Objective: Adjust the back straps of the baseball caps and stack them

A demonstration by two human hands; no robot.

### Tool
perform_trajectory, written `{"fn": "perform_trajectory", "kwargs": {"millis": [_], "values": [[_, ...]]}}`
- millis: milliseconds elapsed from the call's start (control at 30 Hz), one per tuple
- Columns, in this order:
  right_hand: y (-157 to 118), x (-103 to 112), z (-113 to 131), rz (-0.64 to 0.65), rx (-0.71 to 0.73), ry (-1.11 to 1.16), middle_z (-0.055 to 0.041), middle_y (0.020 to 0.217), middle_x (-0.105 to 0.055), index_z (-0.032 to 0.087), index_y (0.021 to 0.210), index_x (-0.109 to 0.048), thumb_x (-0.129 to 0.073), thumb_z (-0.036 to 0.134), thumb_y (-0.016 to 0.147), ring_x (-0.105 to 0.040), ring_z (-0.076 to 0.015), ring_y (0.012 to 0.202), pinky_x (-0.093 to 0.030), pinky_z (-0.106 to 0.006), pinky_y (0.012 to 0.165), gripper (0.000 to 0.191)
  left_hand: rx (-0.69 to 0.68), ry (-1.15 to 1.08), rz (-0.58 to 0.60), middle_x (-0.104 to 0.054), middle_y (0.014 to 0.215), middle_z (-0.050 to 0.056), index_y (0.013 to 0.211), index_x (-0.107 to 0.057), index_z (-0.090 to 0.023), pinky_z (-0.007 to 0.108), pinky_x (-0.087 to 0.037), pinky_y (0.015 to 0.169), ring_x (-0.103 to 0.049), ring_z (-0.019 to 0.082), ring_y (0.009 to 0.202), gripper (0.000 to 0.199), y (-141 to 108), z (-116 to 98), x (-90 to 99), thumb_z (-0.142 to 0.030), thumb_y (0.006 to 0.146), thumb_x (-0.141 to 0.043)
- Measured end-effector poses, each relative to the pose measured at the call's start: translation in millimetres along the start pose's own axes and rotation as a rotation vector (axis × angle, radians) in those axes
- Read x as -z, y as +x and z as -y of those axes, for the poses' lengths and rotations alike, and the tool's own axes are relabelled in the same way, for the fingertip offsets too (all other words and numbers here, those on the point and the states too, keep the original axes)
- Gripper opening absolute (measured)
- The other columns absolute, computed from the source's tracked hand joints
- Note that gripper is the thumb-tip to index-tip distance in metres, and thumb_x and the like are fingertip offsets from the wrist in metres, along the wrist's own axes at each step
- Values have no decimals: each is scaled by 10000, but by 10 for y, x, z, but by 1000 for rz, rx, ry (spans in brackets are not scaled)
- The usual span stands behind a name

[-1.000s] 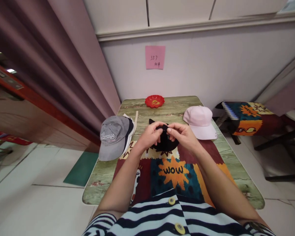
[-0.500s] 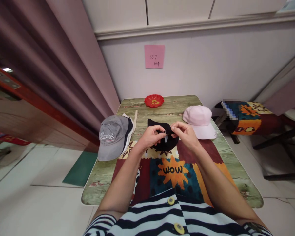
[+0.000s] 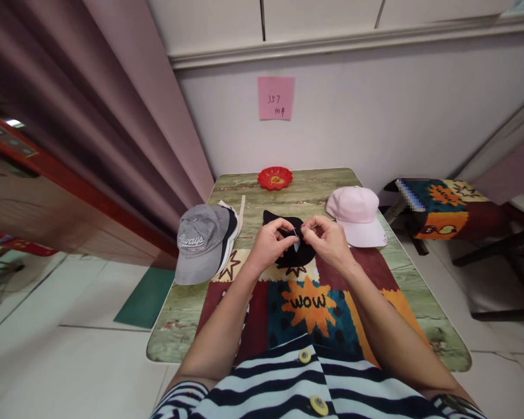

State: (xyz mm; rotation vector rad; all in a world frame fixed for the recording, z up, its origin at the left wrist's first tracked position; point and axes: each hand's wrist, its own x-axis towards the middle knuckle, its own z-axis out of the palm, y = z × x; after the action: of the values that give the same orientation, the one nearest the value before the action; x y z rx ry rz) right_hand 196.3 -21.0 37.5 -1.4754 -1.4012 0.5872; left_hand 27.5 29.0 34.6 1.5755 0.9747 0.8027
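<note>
A black cap point(image 3: 303, 254) lies in the middle of the table, partly covered by my fingers. My left hand point(image 3: 273, 241) pinches the cap's strap from the left, thumb and forefinger together. From the right, my right hand point(image 3: 325, 237) pinches the same strap close to my left fingertips. A small shiny piece shows between the two hands, too small to make out. On the left sits a stack of caps with a grey one point(image 3: 203, 241) on top. A pale pink cap point(image 3: 358, 215) rests on the right.
A red scalloped dish point(image 3: 275, 178) stands at the back of the wooden-patterned table point(image 3: 179, 326). A colourful cloth point(image 3: 308, 302) lies under my forearms. Behind is a wall with a pink note point(image 3: 276, 98). A second cloth-covered surface point(image 3: 445, 215) stands at the right.
My left fingers have closed in more tightly at the strap, and my right hand has shifted slightly at it. The cap has stayed nearly in place.
</note>
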Motion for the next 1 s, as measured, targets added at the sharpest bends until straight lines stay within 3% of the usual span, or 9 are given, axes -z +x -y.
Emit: {"fn": "perform_trajectory", "kwargs": {"millis": [133, 300, 533, 767, 1000], "values": [[1, 15, 10, -10, 30, -44, -20, 699, -647, 205, 719, -635, -624, 329, 810, -478, -119, 534, -371, -258, 518, 154, -103, 94, -67, -621, 703, -33, 897, -655, -190, 181, -389, 455, -503, 72, 487, 216, 4, 31, -38, -296, 744, -765], [21, 44, -25, 38, 24, -43, -35, 766, -685, 207, 709, -635, -630, 323, 802, -516, -131, 579, -388, -261, 528, 149, -265, 220, -84, -667, 957, 25, 921, -689, -188, 198, -429, 549, -525, 65, 569, 146, -4, 52, -67, -252, 793, -715], [79, 128, -107, 183, 18, 31, -18, 719, -698, 206, 717, -657, -637, 329, 798, -580, -150, 610, -444, -263, 560, 149, -316, 275, -62, -658, 957, 27, 959, -698, -195, 219, -438, 591, -535, 73, 570, 153, -31, 50, -54, -268, 825, -713], [112, 181, -89, 249, 15, 60, -9, 653, -673, 196, 721, -683, -648, 335, 779, -590, -157, 622, -446, -257, 559, 155, -360, 338, -40, -655, 950, 32, 1003, -714, -195, 213, -438, 568, -554, 83, 596, 177, -58, 34, -45, -255, 837, -711], [122, 178, -127, 307, -31, 92, -10, 623, -652, 179, 755, -702, -679, 388, 788, -583, -152, 604, -433, -245, 533, 213, -487, 409, -25, -658, 975, 30, 1051, -706, -198, 216, -454, 576, -535, 72, 585, 217, -55, 85, -36, -164, 838, -681]]}}
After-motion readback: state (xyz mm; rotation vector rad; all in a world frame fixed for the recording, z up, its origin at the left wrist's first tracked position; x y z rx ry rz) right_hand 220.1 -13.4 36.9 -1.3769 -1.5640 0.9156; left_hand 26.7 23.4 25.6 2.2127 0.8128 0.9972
